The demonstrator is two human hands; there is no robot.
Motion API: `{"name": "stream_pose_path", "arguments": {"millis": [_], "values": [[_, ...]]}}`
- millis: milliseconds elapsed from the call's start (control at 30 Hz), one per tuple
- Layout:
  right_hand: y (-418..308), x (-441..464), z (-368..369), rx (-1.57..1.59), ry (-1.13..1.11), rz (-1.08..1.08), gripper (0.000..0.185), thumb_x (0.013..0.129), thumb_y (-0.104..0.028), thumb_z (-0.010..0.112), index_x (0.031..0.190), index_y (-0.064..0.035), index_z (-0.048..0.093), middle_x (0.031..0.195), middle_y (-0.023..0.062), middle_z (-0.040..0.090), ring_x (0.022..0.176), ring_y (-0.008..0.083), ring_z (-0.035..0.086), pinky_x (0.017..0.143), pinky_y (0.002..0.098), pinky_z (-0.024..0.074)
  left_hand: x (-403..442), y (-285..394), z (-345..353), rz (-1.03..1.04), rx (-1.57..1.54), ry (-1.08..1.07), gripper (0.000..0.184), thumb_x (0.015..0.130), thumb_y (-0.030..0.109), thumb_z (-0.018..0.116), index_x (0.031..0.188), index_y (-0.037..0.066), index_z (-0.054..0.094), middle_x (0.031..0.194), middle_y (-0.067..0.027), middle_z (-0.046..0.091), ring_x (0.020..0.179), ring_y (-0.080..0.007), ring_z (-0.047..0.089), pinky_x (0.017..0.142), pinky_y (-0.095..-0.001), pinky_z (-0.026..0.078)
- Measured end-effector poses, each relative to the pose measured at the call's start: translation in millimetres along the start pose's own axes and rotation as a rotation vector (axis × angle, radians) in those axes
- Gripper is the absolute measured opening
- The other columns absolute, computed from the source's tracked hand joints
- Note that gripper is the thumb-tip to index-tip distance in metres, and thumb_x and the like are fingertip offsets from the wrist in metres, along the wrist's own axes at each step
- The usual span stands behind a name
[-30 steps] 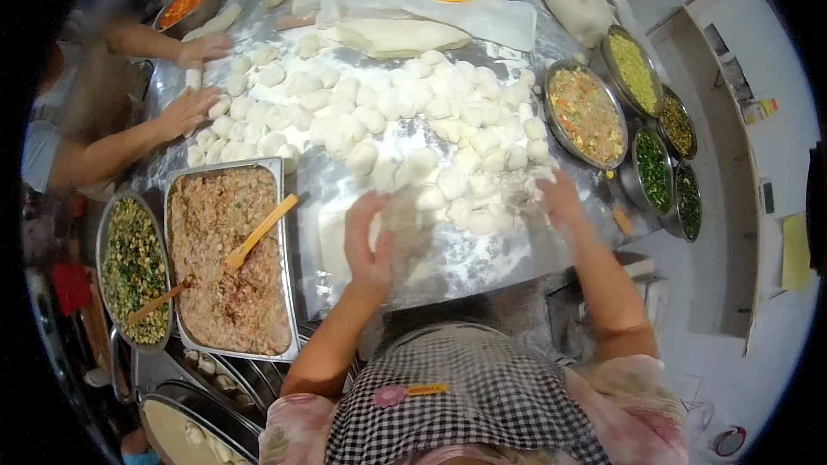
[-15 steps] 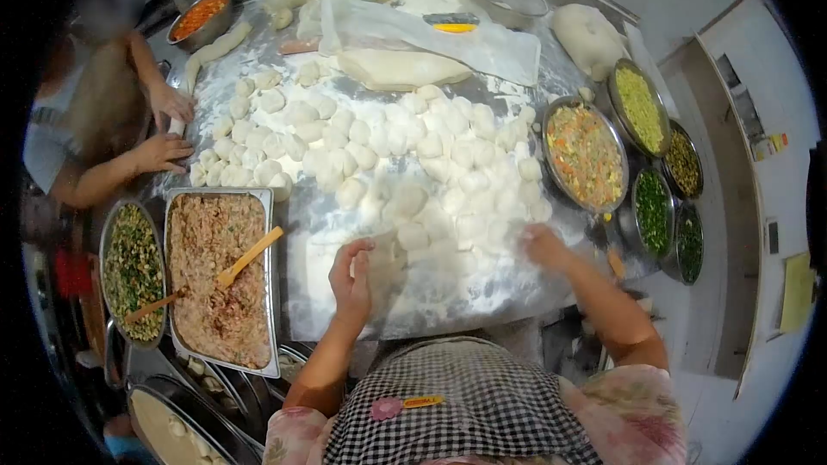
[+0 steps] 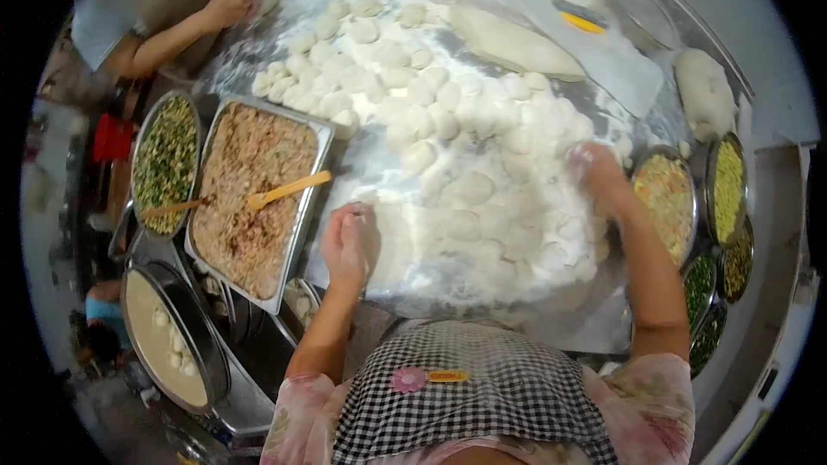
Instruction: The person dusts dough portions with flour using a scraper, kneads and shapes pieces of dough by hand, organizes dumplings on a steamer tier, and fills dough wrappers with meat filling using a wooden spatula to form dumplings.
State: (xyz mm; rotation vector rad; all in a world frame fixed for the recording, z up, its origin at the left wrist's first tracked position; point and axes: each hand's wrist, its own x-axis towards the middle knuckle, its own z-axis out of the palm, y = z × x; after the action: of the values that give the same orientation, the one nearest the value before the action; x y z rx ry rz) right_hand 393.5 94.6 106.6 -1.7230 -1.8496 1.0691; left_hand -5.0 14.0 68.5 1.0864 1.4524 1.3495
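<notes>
Since the dough rounds [image 3: 445, 125], no clear long axis, spread rightward from the filling tray [image 3: 302, 207], your right hand [image 3: 596, 172] at their edge farthest from it is nearer, fingers too blurred to tell, your left hand [image 3: 345, 245] loosely open just beside that tray.

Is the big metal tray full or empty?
Full, or close to it: minced filling spreads from wall to wall in the metal tray.

Dough pieces [image 3: 445, 124]: pale, roundish, flour-dusted, many touching, spread in broad cluster across metal table [image 3: 594, 327].
</notes>
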Motion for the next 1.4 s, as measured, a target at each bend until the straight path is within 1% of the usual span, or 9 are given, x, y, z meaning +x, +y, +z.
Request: {"name": "stream_pose_path", "arguments": {"millis": [100, 233, 333, 567, 667, 800, 900, 1200, 1400], "values": [[30.2, 53.1, -27.2, -0.092, 0.162, -0.046, 0.016, 0.082, -0.012, 0.054, 0.087, 0.0017, 0.060, 0.070, 0.0085, 0.058, 0.066, 0.0194, 0.054, 0.061, 0.0323, 0.0447, -9.3, -19.5, -33.2, 0.042, 0.195, 0.084, 0.022, 0.093, 0.014, 0.044, 0.102, -0.001, 0.057, 0.099, -0.0066, 0.057, 0.091, -0.0148, 0.052, 0.084, -0.0266, 0.040], [60.4, 101.4, -49.9, -0.032, 0.225, 0.175, 0.019, 0.083, -0.014, 0.052, 0.085, 0.0025, 0.061, 0.066, 0.0131, 0.059, 0.060, 0.0213, 0.053, 0.059, 0.0329, 0.0436, -29.0, -23.5, -49.0, -0.051, 0.289, 0.169, 0.022, 0.093, 0.013, 0.045, 0.103, -0.002, 0.056, 0.100, -0.0090, 0.057, 0.094, -0.0163, 0.052, 0.085, -0.0271, 0.040], [72.0, 118.9, -59.2, -0.001, 0.270, 0.202, 0.021, 0.083, -0.016, 0.052, 0.084, 0.0028, 0.062, 0.063, 0.0154, 0.058, 0.057, 0.0224, 0.054, 0.059, 0.0343, 0.0445, -40.1, -47.9, -59.9, 0.087, 0.419, 0.183, 0.027, 0.092, 0.013, 0.044, 0.112, -0.003, 0.052, 0.114, -0.0155, 0.052, 0.106, -0.0269, 0.048, 0.095, -0.0355, 0.035], [96.9, 129.3, -68.7, -0.410, 0.306, 0.179, 0.026, 0.083, -0.021, 0.053, 0.096, 0.0012, 0.060, 0.101, 0.0256, 0.058, 0.096, 0.0414, 0.054, 0.086, 0.0436, 0.0432, -43.6, -69.1, -57.7, 0.166, 0.574, 0.164, 0.041, 0.092, 0.020, 0.042, 0.122, -0.008, 0.040, 0.124, -0.0227, 0.042, 0.114, -0.0347, 0.040, 0.100, -0.0420, 0.028], [106.0, 130.0, -69.2, -0.524, 0.301, 0.111, 0.027, 0.083, -0.022, 0.054, 0.098, -0.0002, 0.060, 0.100, 0.0261, 0.058, 0.097, 0.0414, 0.053, 0.087, 0.0435, 0.0426, -41.1, -79.2, -58.8, 0.181, 0.658, 0.168, 0.042, 0.092, 0.022, 0.042, 0.122, -0.008, 0.041, 0.123, -0.0233, 0.043, 0.113, -0.0355, 0.040, 0.099, -0.0431, 0.029], [83.8, 128.2, -65.1, -0.503, 0.183, 0.405, 0.034, 0.085, -0.030, 0.053, 0.108, -0.0055, 0.057, 0.111, 0.0190, 0.056, 0.104, 0.0355, 0.053, 0.090, 0.0426, 0.0408, -39.5, -84.5, -58.6, 0.200, 0.647, 0.172, 0.042, 0.090, 0.021, 0.042, 0.120, -0.009, 0.043, 0.120, -0.0247, 0.046, 0.111, -0.0373, 0.042, 0.099, -0.0442, 0.029], [53.8, 125.1, -55.2, -0.724, 0.222, 0.383, 0.039, 0.086, -0.034, 0.051, 0.116, -0.0082, 0.053, 0.124, 0.0151, 0.050, 0.110, 0.0336, 0.050, 0.093, 0.0422, 0.0392, -38.4, -80.3, -56.6, 0.195, 0.670, 0.153, 0.041, 0.089, 0.019, 0.042, 0.119, -0.009, 0.043, 0.120, -0.0260, 0.046, 0.111, -0.0383, 0.042, 0.098, -0.0453, 0.029], [75.6, 169.7, -63.8, -0.610, 0.603, 0.255, 0.042, 0.086, -0.034, 0.051, 0.122, -0.0107, 0.051, 0.129, 0.0128, 0.047, 0.121, 0.0329, 0.040, 0.103, 0.0408, 0.0304, -39.5, -74.3, -53.4, 0.175, 0.785, 0.121, 0.041, 0.090, 0.020, 0.042, 0.119, -0.009, 0.043, 0.120, -0.0263, 0.045, 0.110, -0.0404, 0.041, 0.098, -0.0466, 0.029], [28.8, 221.2, -75.7, -0.704, 0.456, 0.057, 0.048, 0.084, -0.034, 0.054, 0.123, -0.0068, 0.049, 0.129, 0.0134, 0.047, 0.123, 0.0316, 0.040, 0.103, 0.0407, 0.0301, -34.5, -71.4, -50.2, 0.210, 0.860, 0.086, 0.042, 0.091, 0.026, 0.041, 0.116, -0.008, 0.045, 0.115, -0.0261, 0.047, 0.107, -0.0405, 0.043, 0.095, -0.0476, 0.030]]}}
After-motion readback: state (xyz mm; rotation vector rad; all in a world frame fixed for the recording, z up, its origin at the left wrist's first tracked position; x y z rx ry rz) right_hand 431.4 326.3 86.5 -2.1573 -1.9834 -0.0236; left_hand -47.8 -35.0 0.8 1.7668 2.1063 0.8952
